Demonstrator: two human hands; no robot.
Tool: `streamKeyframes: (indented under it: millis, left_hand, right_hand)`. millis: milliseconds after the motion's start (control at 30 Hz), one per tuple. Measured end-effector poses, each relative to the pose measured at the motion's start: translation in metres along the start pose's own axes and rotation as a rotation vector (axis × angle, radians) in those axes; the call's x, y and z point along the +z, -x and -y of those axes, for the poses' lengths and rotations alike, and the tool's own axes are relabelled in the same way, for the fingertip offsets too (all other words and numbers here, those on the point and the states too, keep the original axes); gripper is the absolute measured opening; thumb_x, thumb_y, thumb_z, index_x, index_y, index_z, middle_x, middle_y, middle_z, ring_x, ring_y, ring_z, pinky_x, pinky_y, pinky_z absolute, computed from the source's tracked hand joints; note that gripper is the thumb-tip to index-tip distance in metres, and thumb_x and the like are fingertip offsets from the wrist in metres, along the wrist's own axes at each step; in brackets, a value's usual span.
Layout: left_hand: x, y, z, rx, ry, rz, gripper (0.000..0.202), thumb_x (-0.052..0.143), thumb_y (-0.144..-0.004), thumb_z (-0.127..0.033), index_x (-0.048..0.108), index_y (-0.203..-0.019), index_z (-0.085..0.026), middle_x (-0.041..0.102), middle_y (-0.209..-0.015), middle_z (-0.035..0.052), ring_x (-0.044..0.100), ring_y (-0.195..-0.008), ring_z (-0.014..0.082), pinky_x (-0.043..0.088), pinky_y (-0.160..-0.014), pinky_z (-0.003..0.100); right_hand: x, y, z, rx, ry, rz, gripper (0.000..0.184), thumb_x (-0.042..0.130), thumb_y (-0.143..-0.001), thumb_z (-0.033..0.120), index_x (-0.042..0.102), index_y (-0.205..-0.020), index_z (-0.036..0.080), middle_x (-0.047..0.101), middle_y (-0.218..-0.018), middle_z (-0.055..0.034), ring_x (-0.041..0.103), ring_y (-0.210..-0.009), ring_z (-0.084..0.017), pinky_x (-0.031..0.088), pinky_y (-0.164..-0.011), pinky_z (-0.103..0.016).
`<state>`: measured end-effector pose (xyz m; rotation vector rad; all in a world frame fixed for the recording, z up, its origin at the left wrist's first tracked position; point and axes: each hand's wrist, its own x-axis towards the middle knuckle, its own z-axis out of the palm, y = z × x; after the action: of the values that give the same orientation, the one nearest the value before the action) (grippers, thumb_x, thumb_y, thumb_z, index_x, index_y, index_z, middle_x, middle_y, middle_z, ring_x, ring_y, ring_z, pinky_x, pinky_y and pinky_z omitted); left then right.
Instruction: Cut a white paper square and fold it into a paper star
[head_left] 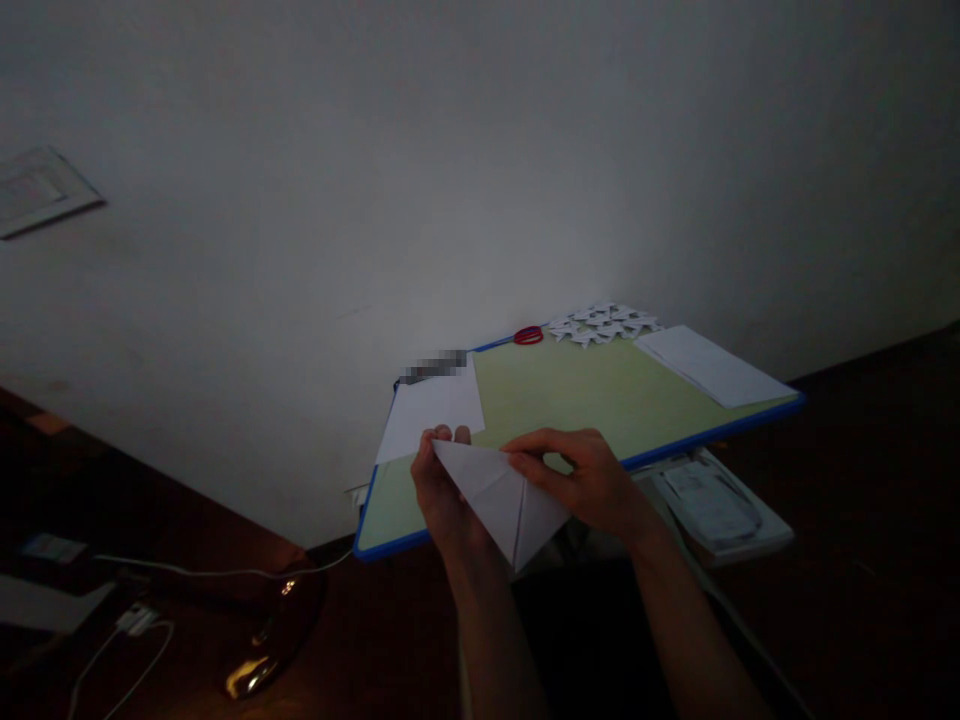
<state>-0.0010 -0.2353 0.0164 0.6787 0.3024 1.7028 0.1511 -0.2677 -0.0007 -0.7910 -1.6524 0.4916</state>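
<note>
Both hands hold a folded white paper (pixel 501 497) that tapers to a point at its bottom, over the near edge of a green board with a blue rim (pixel 585 400). My left hand (pixel 439 490) grips the paper's left side, fingers curled behind it. My right hand (pixel 581 475) pinches the upper right edge with thumb and fingers pressed together.
On the board lie a white sheet (pixel 433 410) at the left, a stack of white sheets (pixel 709 365) at the right, several small folded paper pieces (pixel 600 324) and red-handled scissors (pixel 528 335) at the far edge. A tray (pixel 720 510) sits under the board. Cables (pixel 135 625) and a shiny round object (pixel 259 655) lie at lower left.
</note>
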Motion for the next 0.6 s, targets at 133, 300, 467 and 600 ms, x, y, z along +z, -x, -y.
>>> streamKeyframes:
  millis: [133, 300, 467, 600]
  left_hand:
    - [-0.0008, 0.0007, 0.0001, 0.019, -0.031, 0.025, 0.03, 0.088, -0.071, -0.033, 0.06, -0.073, -0.022, 0.053, -0.07, -0.0055, 0.043, -0.056, 0.0071, 0.031, -0.043, 0.017]
    - [-0.002, 0.0026, 0.0004, 0.016, -0.04, 0.06, 0.03, 0.086, -0.073, -0.039, 0.061, -0.076, -0.022, 0.053, -0.075, -0.0037, 0.041, -0.056, 0.0077, 0.025, -0.039, 0.019]
    - [-0.0032, 0.0043, 0.0004, 0.024, -0.042, 0.071, 0.026, 0.084, -0.074, -0.039, 0.064, -0.077, -0.024, 0.054, -0.076, -0.0025, 0.049, -0.066, 0.0112, 0.042, -0.056, 0.022]
    - [-0.003, 0.0046, -0.0004, 0.045, -0.027, 0.077, 0.024, 0.085, -0.073, -0.038, 0.066, -0.081, -0.025, 0.054, -0.08, -0.002, 0.049, -0.068, 0.0116, 0.044, -0.061, 0.023]
  right_hand:
    - [-0.0014, 0.0003, -0.0001, 0.011, -0.002, -0.003, 0.015, 0.065, -0.098, 0.029, 0.078, -0.103, 0.025, 0.083, -0.095, -0.0001, 0.077, -0.084, -0.016, 0.059, -0.078, -0.025]
    - [-0.0032, 0.0007, -0.0011, 0.021, -0.007, -0.018, 0.015, 0.066, -0.097, 0.03, 0.079, -0.102, 0.025, 0.083, -0.095, -0.0012, 0.077, -0.083, -0.017, 0.059, -0.076, -0.025]
    - [-0.004, 0.0002, -0.0002, 0.03, -0.036, -0.02, 0.014, 0.067, -0.097, 0.03, 0.079, -0.101, 0.025, 0.083, -0.092, -0.0005, 0.077, -0.081, -0.017, 0.059, -0.074, -0.025]
    - [-0.0041, -0.0004, 0.0009, 0.02, -0.044, -0.015, 0.014, 0.067, -0.096, 0.028, 0.079, -0.101, 0.025, 0.083, -0.092, -0.0003, 0.077, -0.082, -0.016, 0.059, -0.076, -0.025]
